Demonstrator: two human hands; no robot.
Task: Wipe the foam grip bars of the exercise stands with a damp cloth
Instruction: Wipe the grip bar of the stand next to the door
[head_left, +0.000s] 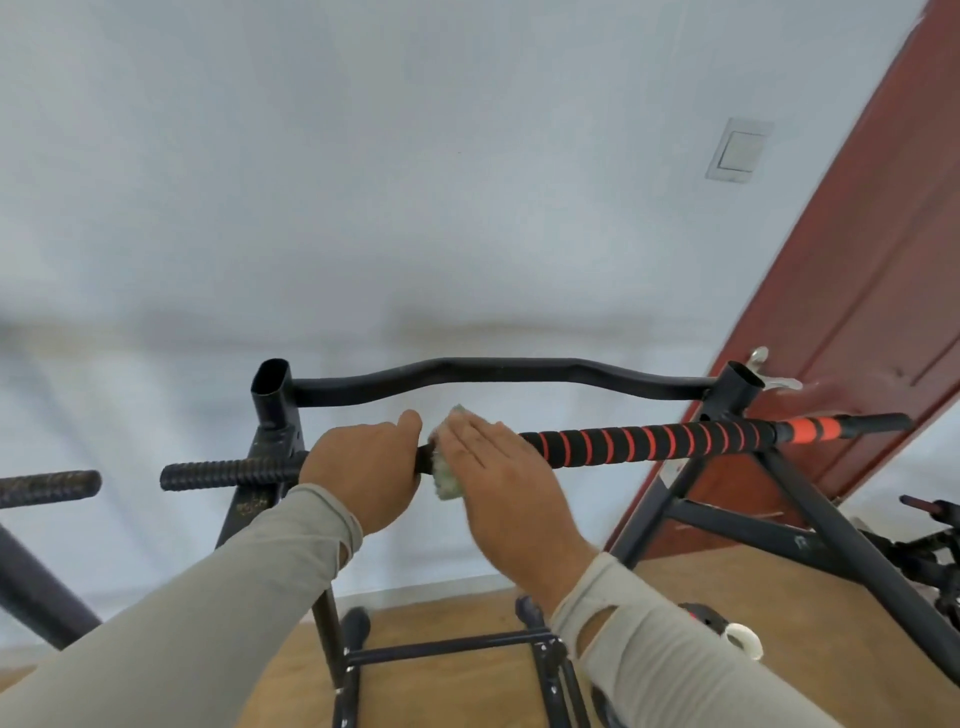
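Foam grip bar (639, 441) gripped by left hand (366, 467), right hand (498, 467) pressing cloth (447, 480)

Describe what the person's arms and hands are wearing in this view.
Both arms wear long, close-fitting sleeves in pale grey-beige. The left sleeve ends at the wrist, with a small slit near the cuff. The right sleeve has an oval cut-out near its cuff. The left hand and right hand are bare: no gloves, rings or watch show.

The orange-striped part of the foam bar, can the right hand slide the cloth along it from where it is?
Probably yes: the right hand presses the cloth on the bar, and the striped foam beside it lies bare.
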